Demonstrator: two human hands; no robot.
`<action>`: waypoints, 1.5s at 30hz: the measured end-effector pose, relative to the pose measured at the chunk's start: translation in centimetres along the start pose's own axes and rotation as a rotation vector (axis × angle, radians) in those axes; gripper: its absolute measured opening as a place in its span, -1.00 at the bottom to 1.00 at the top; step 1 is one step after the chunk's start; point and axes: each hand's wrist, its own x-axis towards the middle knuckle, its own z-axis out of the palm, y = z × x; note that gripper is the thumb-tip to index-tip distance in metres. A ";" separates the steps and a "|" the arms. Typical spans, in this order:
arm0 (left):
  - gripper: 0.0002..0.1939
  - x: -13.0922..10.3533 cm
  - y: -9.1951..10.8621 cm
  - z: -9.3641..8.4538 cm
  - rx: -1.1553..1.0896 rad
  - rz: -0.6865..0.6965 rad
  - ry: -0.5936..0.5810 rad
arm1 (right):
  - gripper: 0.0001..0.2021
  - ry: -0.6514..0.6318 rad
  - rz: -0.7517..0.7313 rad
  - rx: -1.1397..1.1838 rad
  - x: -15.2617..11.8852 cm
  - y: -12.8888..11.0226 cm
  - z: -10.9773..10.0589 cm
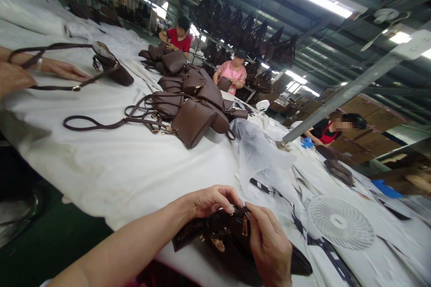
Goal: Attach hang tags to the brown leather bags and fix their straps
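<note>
A dark brown handbag [235,251] with gold zip pulls, a gold charm and a dark lettered tag [191,232] lies at the table's near edge. My left hand [215,202] pinches the bag's upper edge near the zipper, thumb and fingers together. Close beside it, my right hand [269,242] grips the bag's top and side, its fingertips almost meeting those of the left. The bag's underside is hidden.
Brown bags with straps [191,121] are heaped mid-table. Clear plastic [259,152] lies beside them. A white fan [340,222] stands at the right, near a slanting metal post [343,94]. Another person's hand [63,69] rests by a bag at the left; other people work beyond.
</note>
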 end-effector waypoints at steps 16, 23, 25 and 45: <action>-0.76 1.1 0.7 1.1 0.180 -0.020 0.109 | -0.77 -0.003 0.025 0.034 0.0 0.2 0.2; -0.52 -0.7 1.0 -1.4 0.040 -0.142 -0.106 | -0.81 0.020 0.047 -0.009 0.4 -0.1 0.2; -0.51 -0.7 0.9 -1.4 0.029 -0.156 -0.101 | -0.81 0.017 0.043 -0.008 0.5 -0.1 0.2; -0.70 -0.4 0.9 2.4 0.337 0.096 0.090 | -0.87 0.273 0.091 -0.252 0.0 -0.7 0.2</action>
